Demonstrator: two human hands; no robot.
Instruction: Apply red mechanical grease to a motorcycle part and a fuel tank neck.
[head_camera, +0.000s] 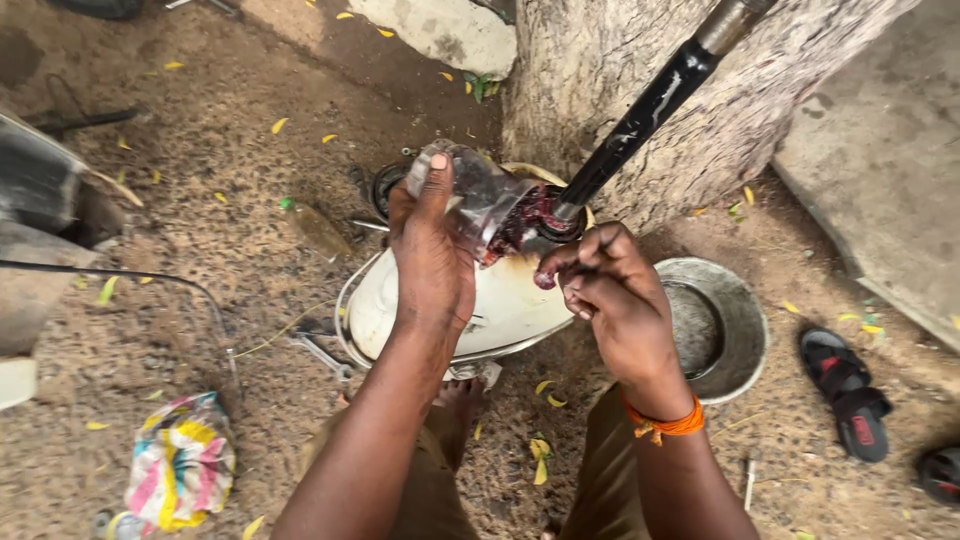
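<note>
Gripping a clear plastic pouch (480, 200), the left hand (430, 260) sits beside the right hand (610, 290), whose fingers curl below the black shaft (640, 120).

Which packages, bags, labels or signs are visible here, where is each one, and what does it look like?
Clear plastic pouch: held in the left hand above the white basin, crumpled, smeared with dark red grease.
Colourful bag: on the ground at lower left, crumpled, striped in pink, yellow, white and blue.
Plastic bottle: lying on the ground left of the basin, brownish with a green cap; no label can be told.
No signs or screens are in view.
</note>
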